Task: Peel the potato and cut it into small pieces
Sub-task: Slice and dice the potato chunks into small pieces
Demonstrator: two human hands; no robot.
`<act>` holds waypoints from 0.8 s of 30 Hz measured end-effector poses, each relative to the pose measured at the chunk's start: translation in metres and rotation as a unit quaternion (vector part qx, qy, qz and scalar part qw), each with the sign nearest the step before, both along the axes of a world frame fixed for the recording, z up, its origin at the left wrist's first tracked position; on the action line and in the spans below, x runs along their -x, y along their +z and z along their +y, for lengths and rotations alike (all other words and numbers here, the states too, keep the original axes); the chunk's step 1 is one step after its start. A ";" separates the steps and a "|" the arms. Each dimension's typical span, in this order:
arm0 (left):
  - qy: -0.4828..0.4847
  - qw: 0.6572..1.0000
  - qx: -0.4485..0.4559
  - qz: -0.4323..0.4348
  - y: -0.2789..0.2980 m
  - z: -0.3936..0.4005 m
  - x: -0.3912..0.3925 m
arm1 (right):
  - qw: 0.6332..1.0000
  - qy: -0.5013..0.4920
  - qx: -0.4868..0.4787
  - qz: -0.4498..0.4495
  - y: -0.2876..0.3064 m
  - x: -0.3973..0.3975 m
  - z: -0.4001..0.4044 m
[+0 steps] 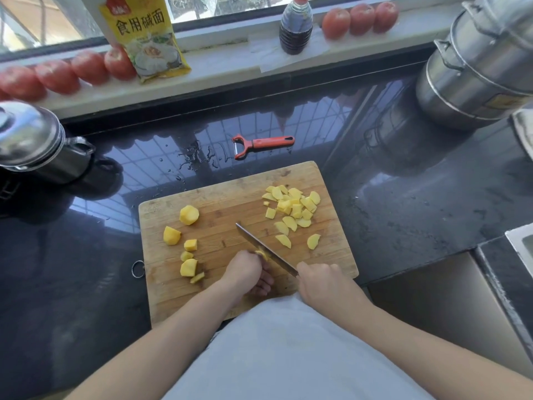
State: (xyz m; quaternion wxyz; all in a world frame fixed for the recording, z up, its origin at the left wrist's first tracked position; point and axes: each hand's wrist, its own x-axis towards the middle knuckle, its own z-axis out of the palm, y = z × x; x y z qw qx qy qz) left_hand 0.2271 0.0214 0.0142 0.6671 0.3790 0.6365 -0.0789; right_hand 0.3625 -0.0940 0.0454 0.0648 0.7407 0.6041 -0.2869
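Left of board: six peeled potato chunks (pixel 189 243) in a loose column, uncut, pale yellow; the largest sits at the far end, a thin sliver at the near end. Wet cut faces, likely slick; flesh firm and stiff, light to lift. Best set flat-face down before slicing so they don't roll.

Wooden cutting board (pixel 219 203): one, on the dark counter, metal ring at its left edge.

Centre, near edge: left hand (pixel 248 272) curled down over one small potato piece (pixel 262 253), pinning it to the board; only a bit of yellow shows past the knuckles. Judged grip: fingertips tucked back, knuckles toward the blade.

Knife (pixel 265 249): one, blade running diagonally, tip pointing away and left, lying against the held piece. Right hand (pixel 323 281) clenched round the handle; handle itself hidden.

Right of board: pile of small cut pieces (pixel 291 206), roughly twenty, too overlapped for an exact count; two or three lie loose nearer the knife.

Beyond the board: one orange peeler (pixel 261 144), lying idle on the wet counter.

Windowsill: eight tomatoes visible, five left (pixel 57 76), three right (pixel 360 18).
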 end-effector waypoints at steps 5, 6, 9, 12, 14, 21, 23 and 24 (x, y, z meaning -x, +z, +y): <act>-0.009 1.000 0.004 0.018 -0.004 0.002 -0.001 | 1.000 0.003 0.023 0.002 0.005 0.002 0.002; -0.010 1.000 0.006 0.021 -0.004 0.002 -0.002 | 1.000 -0.003 0.025 0.009 0.005 0.002 0.003; -0.014 1.000 0.015 0.022 -0.003 0.002 -0.004 | 1.000 -0.006 0.023 0.020 -0.001 0.003 0.008; -0.016 1.000 0.014 0.019 -0.002 0.002 -0.003 | 1.000 -0.003 -0.004 0.016 -0.010 0.011 0.020; -0.021 1.000 0.004 0.017 0.000 0.001 -0.002 | 0.999 -0.013 -0.044 0.024 -0.014 0.016 0.029; -0.018 1.000 -0.004 -0.015 0.008 0.003 0.002 | 0.996 -0.035 -0.078 0.039 -0.014 0.002 0.010; -0.026 0.999 -0.006 -0.018 0.008 0.003 0.003 | 0.998 -0.014 -0.058 0.030 -0.014 0.002 0.006; -0.027 0.999 -0.006 -0.017 0.007 0.003 0.003 | 0.999 -0.001 -0.044 0.026 -0.014 0.002 0.005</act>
